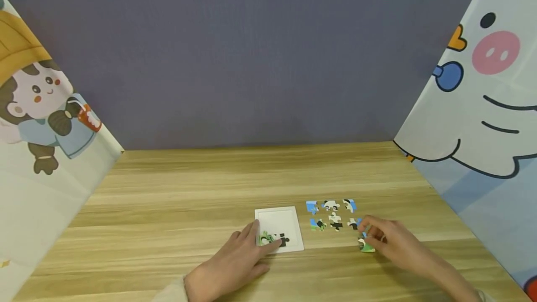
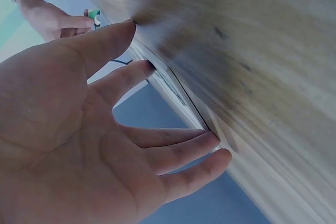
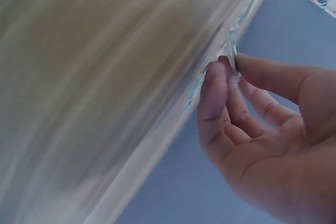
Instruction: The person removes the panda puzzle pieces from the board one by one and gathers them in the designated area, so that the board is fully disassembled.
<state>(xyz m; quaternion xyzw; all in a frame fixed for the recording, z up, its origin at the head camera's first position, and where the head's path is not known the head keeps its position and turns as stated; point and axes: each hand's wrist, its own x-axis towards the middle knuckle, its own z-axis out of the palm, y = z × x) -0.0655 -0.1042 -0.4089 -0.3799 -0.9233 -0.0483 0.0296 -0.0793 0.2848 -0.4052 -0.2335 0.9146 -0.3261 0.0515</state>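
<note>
Standing near this desk (image 1: 180,190), I find that one relation matters most: the right hand (image 1: 394,242) has a small puzzle piece (image 1: 368,246), and the white tray (image 1: 278,220) lies to the left of it, well apart. Between them are the loose pieces (image 1: 335,220), set in two rows on the desk, so the straight way from the grip to the tray goes just beside their near row.

The right grip is pinching its piece between thumb and fingers. The right wrist view shows the piece thin, almost edge-on, so I judge it is tilted up and not flat. Whether its lower edge touches the desk, I cannot tell. I also see no clear long axis in it.

The left hand (image 1: 235,264) is the nearer one to the tray. Its fingers are spread, one of them at the left rim, and the thumb reaches over the near rim toward a dark piece (image 1: 285,239). This one and a green piece (image 1: 266,236) lie side by side in the tray. To the right of the dark piece the white floor shows, and in my judgement this corner is the important one.
</note>
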